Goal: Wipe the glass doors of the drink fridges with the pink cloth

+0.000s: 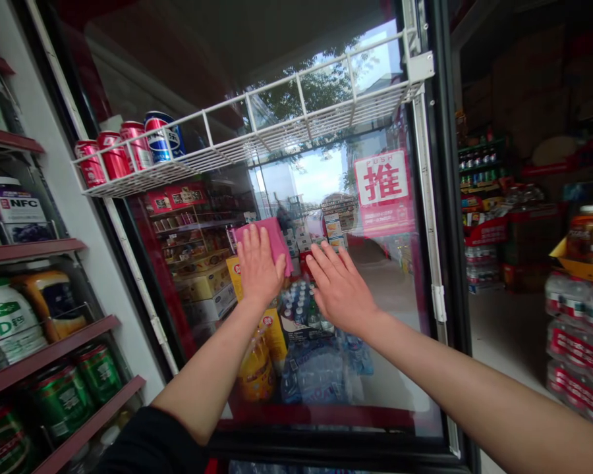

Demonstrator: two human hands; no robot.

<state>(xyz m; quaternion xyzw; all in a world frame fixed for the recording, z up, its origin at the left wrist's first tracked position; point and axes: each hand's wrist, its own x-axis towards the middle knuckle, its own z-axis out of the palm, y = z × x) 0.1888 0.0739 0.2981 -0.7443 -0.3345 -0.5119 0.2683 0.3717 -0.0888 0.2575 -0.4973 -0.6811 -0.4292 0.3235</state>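
My left hand (257,266) lies flat over a folded pink cloth (278,245), pressing it to the inside of a glass door (385,276). The cloth sticks out above the fingertips and to the right, past the thumb. To the right, my right hand (340,286) is stretched out flat at the glass with no cloth in it. Whether its palm touches the pane cannot be made out. Above both hands a white wire rack (277,125) crosses the door, with several red cans (112,155) and a blue can (164,136) at its left end.
Cooler shelves (34,250) with bottles and green cans (62,398) stand close on the left. A red and white push sticker (381,178) is on the glass. Shrink-wrapped bottle packs (580,349) are stacked at the right. Drinks and boxes show through or reflect in the glass.
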